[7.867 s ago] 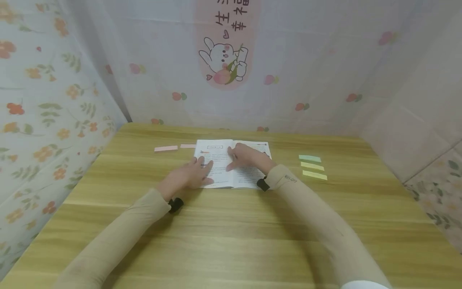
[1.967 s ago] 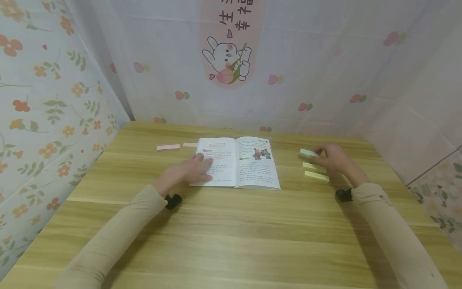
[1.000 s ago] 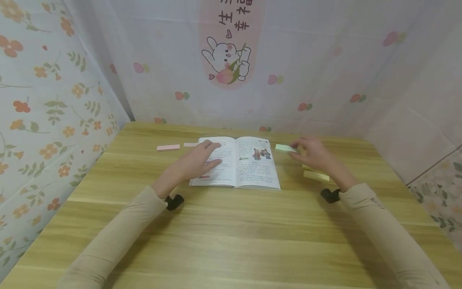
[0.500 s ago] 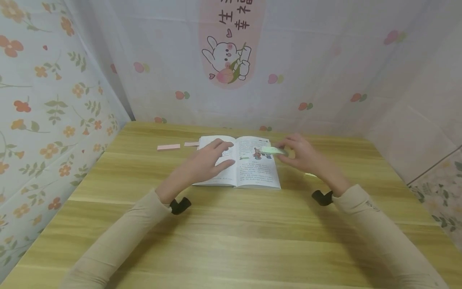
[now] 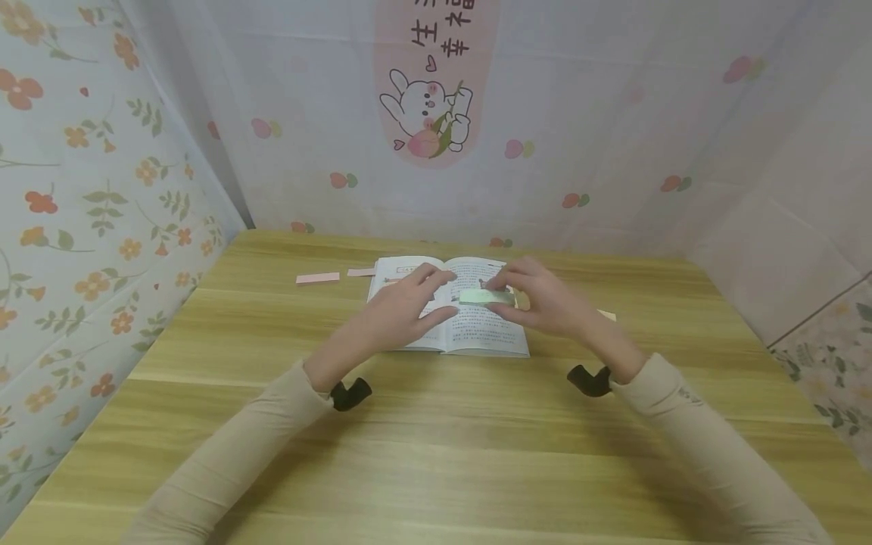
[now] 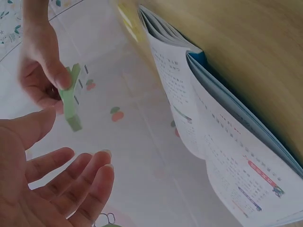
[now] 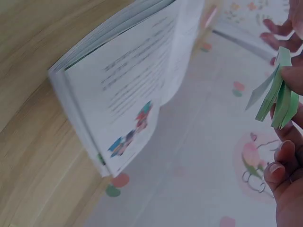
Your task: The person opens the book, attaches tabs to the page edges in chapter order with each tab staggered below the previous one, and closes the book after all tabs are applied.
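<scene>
My right hand [image 5: 548, 299] pinches a green sticky note pad [image 5: 473, 297] between thumb and fingers, above the right page of an open book [image 5: 487, 341]. In the right wrist view the green sticky note pad [image 7: 279, 97] is spread apart into layers at its lower end. My left hand [image 5: 402, 306] hovers over the left page with its fingers loosely extended, facing the pad's free end. A gap shows between the left fingertips [image 6: 102, 156] and the pad in the left wrist view; the left hand holds nothing.
Two pink strips [image 5: 317, 278] [image 5: 361, 272] lie left of the book, one close to its edge. A yellow sticky note pad [image 5: 608, 315] is mostly hidden behind the right forearm. Printed curtains stand behind and left of the wooden table [image 5: 436, 439].
The right hand has picked up the green sticky note pad from the table's right side and carried it left over the book. The left hand has lifted off the page and moved right.
</scene>
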Motion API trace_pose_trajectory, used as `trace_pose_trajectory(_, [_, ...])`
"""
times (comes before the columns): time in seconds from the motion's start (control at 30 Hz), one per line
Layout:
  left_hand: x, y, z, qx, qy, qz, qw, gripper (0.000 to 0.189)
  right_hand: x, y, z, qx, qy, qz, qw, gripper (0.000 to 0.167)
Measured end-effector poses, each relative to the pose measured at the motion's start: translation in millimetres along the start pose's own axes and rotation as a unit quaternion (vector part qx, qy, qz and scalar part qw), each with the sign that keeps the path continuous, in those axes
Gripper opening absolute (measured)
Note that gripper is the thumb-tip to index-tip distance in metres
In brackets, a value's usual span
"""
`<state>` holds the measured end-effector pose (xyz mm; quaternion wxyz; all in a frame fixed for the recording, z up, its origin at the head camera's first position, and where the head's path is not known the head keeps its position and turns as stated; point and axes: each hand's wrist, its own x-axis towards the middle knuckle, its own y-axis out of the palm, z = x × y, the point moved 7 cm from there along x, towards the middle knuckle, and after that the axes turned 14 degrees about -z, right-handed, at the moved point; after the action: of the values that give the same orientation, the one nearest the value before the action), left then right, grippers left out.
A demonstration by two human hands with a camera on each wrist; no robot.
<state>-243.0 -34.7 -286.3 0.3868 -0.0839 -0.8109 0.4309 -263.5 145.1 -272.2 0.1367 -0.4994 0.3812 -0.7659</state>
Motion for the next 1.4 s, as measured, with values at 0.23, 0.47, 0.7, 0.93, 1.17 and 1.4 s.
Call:
trace_pose_trajectory(0.23, [1.0, -2.7, -15.5, 0.021, 0.075, -0.051, 0.9957, 0.039, 8.7, 1.2, 22.7, 0.013, -0.049, -0.021, 0.9985, 0.026])
trace_pose_trajectory(0.47, [0.1, -5.3, -20.9, 0.001, 0.100, -0.087, 0.9912, 0.023, 10.8, 2.9, 28.7, 0.019, -0.051, -0.021, 0.9983, 0.026])
trace_pose_trajectory(0.7, [-0.3, -5.1, -20.2, -0.003, 0.103, -0.094, 0.9902, 0.020, 10.2, 3.3, 26.6, 0.020, -0.040, -0.026, 0.9987, 0.029])
trace_pose_trajectory(0.93, [-0.8, -7.0, -21.0, -0.014, 0.102, -0.092, 0.9904, 0.019, 11.1, -1.4, 27.8, 0.027, -0.038, -0.041, 0.9981, 0.034])
trace_pose_trajectory(1.17, [-0.4, -6.0, -21.2, -0.010, 0.101, -0.085, 0.9912, 0.018, 11.6, -2.7, 29.5, 0.033, -0.047, -0.056, 0.9968, 0.033])
trace_pose_trajectory(1.4, [0.3, -5.3, -21.2, -0.011, 0.104, -0.086, 0.9908, 0.015, 15.0, -5.2, 38.2, 0.042, -0.059, -0.074, 0.9946, 0.032])
